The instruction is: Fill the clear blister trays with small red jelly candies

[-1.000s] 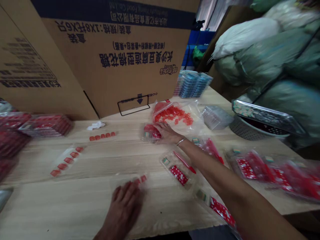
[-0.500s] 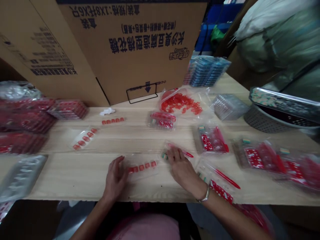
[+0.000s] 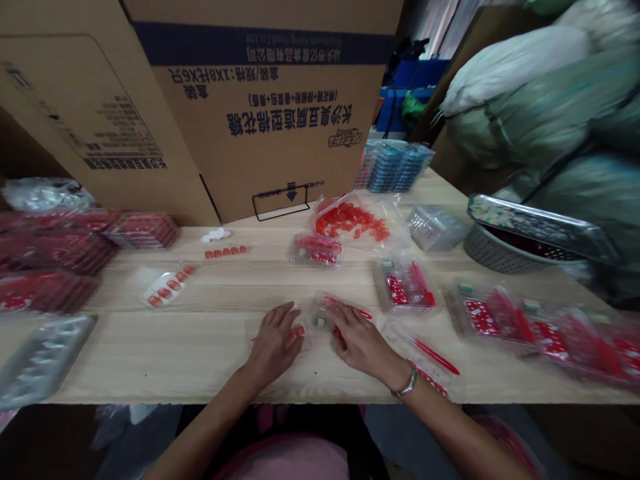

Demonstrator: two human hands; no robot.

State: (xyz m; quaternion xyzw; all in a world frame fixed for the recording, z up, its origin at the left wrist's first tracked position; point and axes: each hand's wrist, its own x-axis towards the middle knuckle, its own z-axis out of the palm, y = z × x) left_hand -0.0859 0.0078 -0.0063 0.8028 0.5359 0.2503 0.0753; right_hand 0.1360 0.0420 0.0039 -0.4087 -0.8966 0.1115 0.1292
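Note:
My left hand (image 3: 275, 340) is over a clear plastic tray with a row of red pieces (image 3: 299, 331), its thumb and fingers apart. It hides most of that row. My right hand (image 3: 357, 337) grips another clear plastic tray (image 3: 320, 308), fingers bent over it. A red stick (image 3: 363, 313), a small green-and-white piece (image 3: 320, 323) and a bit of red patterned packet show around those fingers. Just right of my right wrist lies a similar tray with a red stick (image 3: 435, 355) and a patterned packet (image 3: 425, 378).
Filled trays (image 3: 483, 317) line the right side; red packs (image 3: 140, 230) are stacked at left near a grey tray (image 3: 47, 353). Behind are a bag of red pieces (image 3: 350, 220), a large carton (image 3: 280, 153) and clear trays (image 3: 435, 227). A grey basket (image 3: 500, 250) stands at right.
My left hand has moved right, from the left end of the row of red pieces to over it. My right hand stays at its tray, with red packet now showing beside the fingers. The view has shifted.

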